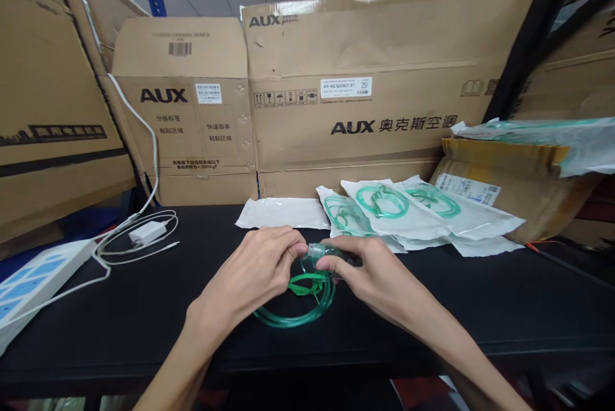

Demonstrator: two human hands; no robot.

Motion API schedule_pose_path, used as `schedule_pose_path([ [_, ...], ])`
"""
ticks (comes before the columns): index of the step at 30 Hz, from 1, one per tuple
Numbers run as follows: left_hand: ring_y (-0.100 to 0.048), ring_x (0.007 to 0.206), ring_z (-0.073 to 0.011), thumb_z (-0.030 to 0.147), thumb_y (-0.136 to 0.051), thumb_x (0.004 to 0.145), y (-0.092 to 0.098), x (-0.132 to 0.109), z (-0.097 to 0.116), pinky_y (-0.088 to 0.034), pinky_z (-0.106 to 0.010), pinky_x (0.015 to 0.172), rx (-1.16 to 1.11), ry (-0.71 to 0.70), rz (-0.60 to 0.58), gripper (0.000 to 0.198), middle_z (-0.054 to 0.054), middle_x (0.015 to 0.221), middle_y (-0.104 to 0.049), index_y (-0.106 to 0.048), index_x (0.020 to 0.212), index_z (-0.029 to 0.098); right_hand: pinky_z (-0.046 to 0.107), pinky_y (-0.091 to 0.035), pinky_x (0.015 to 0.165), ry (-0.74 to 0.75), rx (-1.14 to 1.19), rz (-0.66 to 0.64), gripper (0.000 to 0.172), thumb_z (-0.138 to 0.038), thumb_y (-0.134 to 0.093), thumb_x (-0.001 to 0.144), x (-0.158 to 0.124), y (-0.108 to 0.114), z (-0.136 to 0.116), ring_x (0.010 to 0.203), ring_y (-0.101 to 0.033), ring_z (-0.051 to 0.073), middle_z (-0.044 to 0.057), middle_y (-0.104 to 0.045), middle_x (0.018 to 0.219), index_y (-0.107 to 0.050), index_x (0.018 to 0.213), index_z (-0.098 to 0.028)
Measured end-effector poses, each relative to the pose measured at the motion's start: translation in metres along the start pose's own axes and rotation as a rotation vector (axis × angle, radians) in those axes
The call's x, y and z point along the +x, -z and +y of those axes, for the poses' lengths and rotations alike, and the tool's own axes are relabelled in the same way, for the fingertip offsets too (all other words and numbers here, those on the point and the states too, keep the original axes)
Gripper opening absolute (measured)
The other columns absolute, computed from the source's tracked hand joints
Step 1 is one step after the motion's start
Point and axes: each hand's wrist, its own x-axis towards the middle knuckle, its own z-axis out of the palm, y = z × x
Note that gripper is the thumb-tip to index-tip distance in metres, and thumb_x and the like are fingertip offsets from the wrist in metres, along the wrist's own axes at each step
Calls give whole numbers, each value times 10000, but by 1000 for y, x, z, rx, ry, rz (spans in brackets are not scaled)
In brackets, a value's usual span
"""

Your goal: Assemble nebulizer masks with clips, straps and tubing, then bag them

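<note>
Over the front middle of the black table, my right hand (368, 264) is closed around a clear green oxygen mask (311, 258), largely covered by the fingers. The mask's pale connector end points left. Against that end, my left hand (264, 260) is closed in a pinch, and what its fingers hold is hidden. Below both hands hangs or lies a loop of green tubing (293, 321), its left side passing behind my left hand. A bright green strap (306, 284) shows inside the loop.
Behind the hands lie several white packets (384, 209) of green tubing and a flat white pouch (283, 214). A cardboard carton (509, 174) stands right, with more packets on top. On the left are a power strip (43, 276), a white adapter (148, 232) and cables. Large cardboard sheets (384, 78) wall the back.
</note>
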Motion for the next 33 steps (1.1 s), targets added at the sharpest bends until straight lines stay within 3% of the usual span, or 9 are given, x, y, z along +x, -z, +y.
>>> schedule_pose_path([
  [7,-542,708,-136,136,-478,1006,-1,3,4,-351,-281,703,-50,100,13,270,51,722,-588,-568,758,192,342,-468,865,39,4,11,195,-378,-666,941,0,-5,-2,971,-688,240,27,-789,1004,-782,1007,-236],
  [11,-571,724,-147,211,-449,1033,0,0,2,-373,-287,713,-93,175,-81,300,48,744,-629,-580,763,206,386,-467,936,22,-47,-34,269,-428,-650,954,-3,-5,-1,1084,-660,266,36,-771,1082,-752,1117,-241],
  [16,-598,1124,-232,413,-507,1031,4,-10,-11,-388,-351,1005,-113,248,-212,239,29,1104,-723,-712,1028,291,429,-394,1132,-23,-57,-128,453,-466,-701,911,-12,-5,3,1354,-515,294,60,-641,1393,-664,1315,-265],
  [19,-542,1280,-260,522,-513,1011,10,-17,-21,-366,-394,1107,-140,301,-276,294,37,1219,-709,-729,1095,341,407,-360,1189,-5,-83,-206,500,-356,-748,886,-14,-6,4,1410,-477,282,54,-537,1515,-635,1366,-276],
  [24,-458,1417,-297,554,-547,983,14,-44,-41,-313,-482,1207,-73,340,-335,338,22,1367,-659,-711,1225,383,408,-338,1224,112,-207,-261,566,-179,-700,901,-16,-8,9,1480,-403,266,44,-436,1608,-573,1436,-314],
  [28,-513,1384,-272,525,-547,996,8,-78,-50,-398,-430,1181,-30,266,-297,354,32,1436,-609,-655,1319,429,475,-372,1203,192,-371,-183,528,-137,-549,971,-23,-11,21,1496,-373,295,110,-402,1628,-530,1480,-278],
  [31,-619,1249,-242,392,-549,1017,5,-92,-40,-504,-358,1079,20,133,-244,327,28,1378,-637,-651,1324,441,540,-431,1149,239,-402,-82,566,-91,-499,956,-35,-14,25,1484,-383,349,158,-405,1619,-512,1498,-253],
  [33,-678,1093,-209,302,-543,1021,4,-93,-27,-545,-312,993,66,75,-201,307,6,1247,-684,-698,1266,404,534,-464,1120,265,-280,-4,531,-110,-527,946,-49,-17,23,1423,-471,352,143,-493,1562,-576,1448,-277],
])
